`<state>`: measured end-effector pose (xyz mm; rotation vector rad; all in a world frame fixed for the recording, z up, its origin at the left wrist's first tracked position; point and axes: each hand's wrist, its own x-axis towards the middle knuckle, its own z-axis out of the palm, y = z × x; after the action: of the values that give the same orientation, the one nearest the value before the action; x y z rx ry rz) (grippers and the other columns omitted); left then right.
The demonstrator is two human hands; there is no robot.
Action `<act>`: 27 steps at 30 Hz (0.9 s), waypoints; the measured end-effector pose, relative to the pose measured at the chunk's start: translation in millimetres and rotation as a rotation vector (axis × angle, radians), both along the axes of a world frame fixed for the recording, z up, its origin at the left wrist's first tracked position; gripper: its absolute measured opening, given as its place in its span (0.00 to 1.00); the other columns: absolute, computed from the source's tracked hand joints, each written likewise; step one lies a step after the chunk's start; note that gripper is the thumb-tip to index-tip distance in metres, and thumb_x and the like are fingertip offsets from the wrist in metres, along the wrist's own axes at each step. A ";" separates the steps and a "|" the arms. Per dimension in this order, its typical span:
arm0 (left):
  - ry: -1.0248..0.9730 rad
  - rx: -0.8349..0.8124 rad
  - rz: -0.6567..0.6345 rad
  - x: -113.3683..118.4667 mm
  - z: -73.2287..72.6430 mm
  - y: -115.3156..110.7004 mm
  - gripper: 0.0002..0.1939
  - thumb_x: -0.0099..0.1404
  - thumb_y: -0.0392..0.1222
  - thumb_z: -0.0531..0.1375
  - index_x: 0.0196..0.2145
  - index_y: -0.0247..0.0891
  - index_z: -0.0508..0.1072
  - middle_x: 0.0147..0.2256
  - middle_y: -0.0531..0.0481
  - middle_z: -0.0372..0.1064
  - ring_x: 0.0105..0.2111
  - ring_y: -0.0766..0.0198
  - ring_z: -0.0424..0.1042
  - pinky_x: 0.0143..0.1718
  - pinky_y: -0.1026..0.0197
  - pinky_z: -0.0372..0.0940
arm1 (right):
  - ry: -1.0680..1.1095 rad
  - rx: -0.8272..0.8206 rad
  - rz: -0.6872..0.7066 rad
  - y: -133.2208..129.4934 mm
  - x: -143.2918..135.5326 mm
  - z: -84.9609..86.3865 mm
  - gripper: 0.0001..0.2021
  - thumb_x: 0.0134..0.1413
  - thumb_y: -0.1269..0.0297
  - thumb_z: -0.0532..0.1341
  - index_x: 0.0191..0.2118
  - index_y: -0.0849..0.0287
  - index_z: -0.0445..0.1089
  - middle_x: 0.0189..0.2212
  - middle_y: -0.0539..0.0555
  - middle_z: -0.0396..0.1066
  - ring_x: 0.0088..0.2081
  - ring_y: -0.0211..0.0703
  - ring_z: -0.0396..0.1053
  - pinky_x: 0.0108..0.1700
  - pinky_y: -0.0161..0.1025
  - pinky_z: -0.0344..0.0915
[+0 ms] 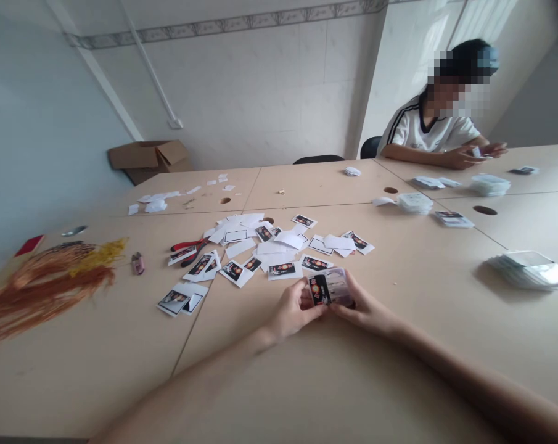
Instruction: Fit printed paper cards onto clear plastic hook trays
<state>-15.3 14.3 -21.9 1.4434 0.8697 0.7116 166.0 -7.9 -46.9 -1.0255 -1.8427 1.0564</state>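
Observation:
Between my two hands, just above the table, is a small flat clear plastic box (338,285) with a dark printed card (319,290) at its left side. My left hand (293,311) grips the left edge, thumb in front and fingers behind. Around the right edge my right hand (359,306) is closed, its thumb along the near side. Just beyond the hands lies a loose heap of printed cards (282,269) and white paper slips (272,248), some face up and some face down. How far the card sits inside the box I cannot tell.
Red-handled pliers (188,246), a pink clipper-like tool (138,264) and orange and yellow strands (52,277) lie left. Clear plastic boxes (528,268) are stacked right. Across the table a person (431,132) handles a small item. A cardboard box (144,157) stands behind.

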 end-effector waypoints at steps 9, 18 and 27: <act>-0.066 -0.036 -0.126 -1.7 2.2 -0.7 0.23 0.52 0.40 0.61 0.46 0.33 0.61 0.43 0.40 0.67 0.42 0.56 0.68 0.45 0.53 0.61 | 0.043 -0.090 -0.091 -4.8 -10.1 1.7 0.31 0.48 0.61 0.58 0.54 0.60 0.42 0.40 0.59 0.65 0.37 0.44 0.66 0.38 0.42 0.67; -0.086 -0.033 -0.232 -5.6 -1.5 1.3 0.23 0.54 0.39 0.59 0.47 0.34 0.59 0.46 0.39 0.65 0.45 0.54 0.66 0.47 0.52 0.60 | 0.066 -0.120 -0.094 -3.1 -10.7 4.8 0.30 0.43 0.62 0.62 0.50 0.58 0.46 0.39 0.58 0.66 0.38 0.46 0.67 0.38 0.44 0.67; -0.097 -0.100 -0.222 -4.4 3.2 1.2 0.23 0.52 0.38 0.61 0.45 0.33 0.60 0.44 0.39 0.66 0.41 0.57 0.68 0.41 0.56 0.63 | 0.048 -0.111 0.044 -3.9 -3.4 12.3 0.28 0.50 0.62 0.57 0.54 0.59 0.43 0.40 0.58 0.63 0.40 0.45 0.65 0.40 0.43 0.66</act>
<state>-19.7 15.5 -18.7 1.3791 0.6493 0.5584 162.6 -11.8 -34.6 -1.0191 -1.7923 1.2104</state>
